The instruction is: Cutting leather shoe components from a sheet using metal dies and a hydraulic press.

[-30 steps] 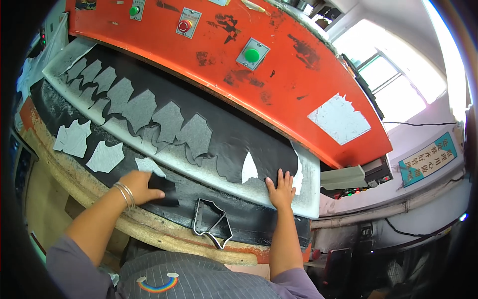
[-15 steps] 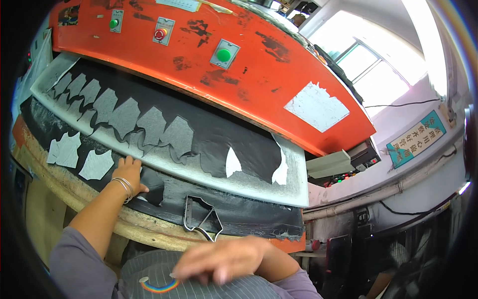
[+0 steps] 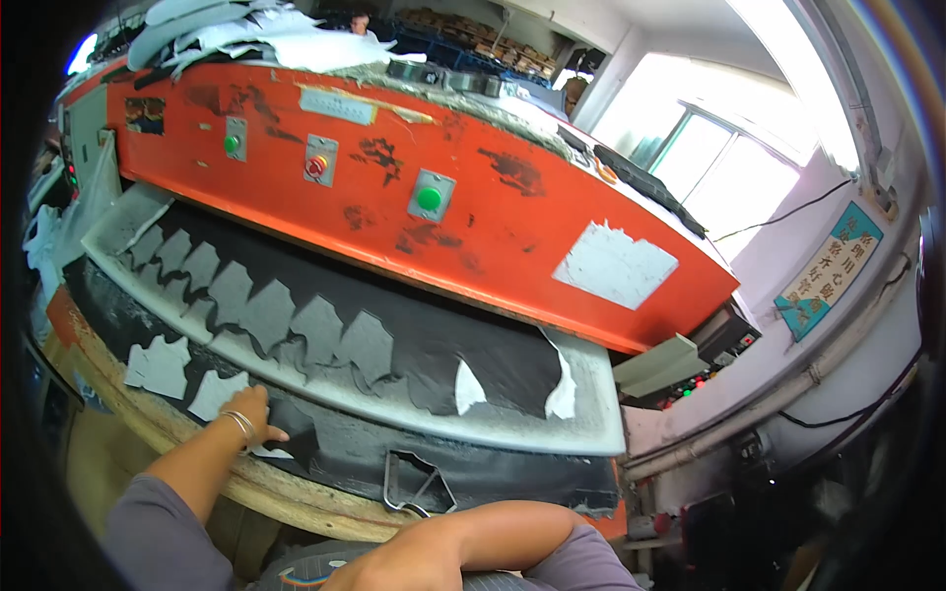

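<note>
It's a wide fisheye up on the person's head, left one of a pair, tipped down and facing the long orange metal machine front point(image 3: 325, 219). Pretty close in: the bare right hand point(image 3: 389, 568) looms big at the near edge, the braceleted left hand point(image 3: 249, 416) sits farther out. Shallow enough tilt to catch the bright glass window point(image 3: 724, 167) far right.

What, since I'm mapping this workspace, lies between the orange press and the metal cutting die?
In the head view, the white board, bearing a cut black sheet, lies between them, then a strip of dark covering.
</note>
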Motion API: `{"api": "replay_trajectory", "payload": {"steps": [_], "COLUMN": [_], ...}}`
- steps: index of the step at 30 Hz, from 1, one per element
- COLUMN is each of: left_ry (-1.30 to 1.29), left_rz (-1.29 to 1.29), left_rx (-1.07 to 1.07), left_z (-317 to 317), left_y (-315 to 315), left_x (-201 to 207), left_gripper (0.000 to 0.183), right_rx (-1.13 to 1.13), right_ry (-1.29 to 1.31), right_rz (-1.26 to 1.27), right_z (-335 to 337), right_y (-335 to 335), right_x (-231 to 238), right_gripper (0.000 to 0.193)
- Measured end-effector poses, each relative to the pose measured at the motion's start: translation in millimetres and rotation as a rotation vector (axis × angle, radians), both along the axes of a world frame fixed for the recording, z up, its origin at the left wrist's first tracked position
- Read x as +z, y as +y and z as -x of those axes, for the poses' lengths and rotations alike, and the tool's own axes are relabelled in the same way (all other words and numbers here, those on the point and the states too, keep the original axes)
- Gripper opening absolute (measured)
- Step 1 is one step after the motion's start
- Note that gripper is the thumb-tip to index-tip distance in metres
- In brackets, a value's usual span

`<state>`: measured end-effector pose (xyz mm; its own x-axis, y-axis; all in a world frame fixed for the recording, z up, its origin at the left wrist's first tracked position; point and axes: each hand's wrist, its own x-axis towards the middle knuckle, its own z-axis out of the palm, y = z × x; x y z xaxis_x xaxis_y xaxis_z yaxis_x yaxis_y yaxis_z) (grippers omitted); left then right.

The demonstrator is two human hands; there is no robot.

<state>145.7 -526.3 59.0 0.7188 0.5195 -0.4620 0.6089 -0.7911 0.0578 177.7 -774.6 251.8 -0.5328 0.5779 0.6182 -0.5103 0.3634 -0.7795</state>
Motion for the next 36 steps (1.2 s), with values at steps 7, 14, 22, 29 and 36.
{"api": "replay_trajectory", "payload": {"steps": [7, 14, 22, 29, 36], "left_ry": [-0.196, -0.200, -0.207, -0.344, -0.611], "left_rz": [0.077, 0.119, 0.204, 0.232, 0.134], "left_rx": [-0.064, -0.051, -0.125, -0.033, -0.076], "left_z": [18, 33, 19, 24, 39], "left_y": [14, 42, 63, 145, 173], "left_x": [-14, -17, -11, -32, -64], "left_gripper": [0.073, 0.070, 0.065, 0.047, 0.046], "right_rx": [0.086, -0.882, -2.176, -2.296, -2.641], "right_ry": [-0.020, -0.778, -1.216, -1.671, -1.960], "right_rz": [-0.031, -0.230, 0.165, 0.408, 0.284], "right_z": [-3, -97, -308, -354, -341], "right_y": [38, 99, 239, 319, 304], "right_x": [19, 63, 143, 130, 111], "right_gripper": [0.035, 0.039, 0.054, 0.068, 0.071]}}
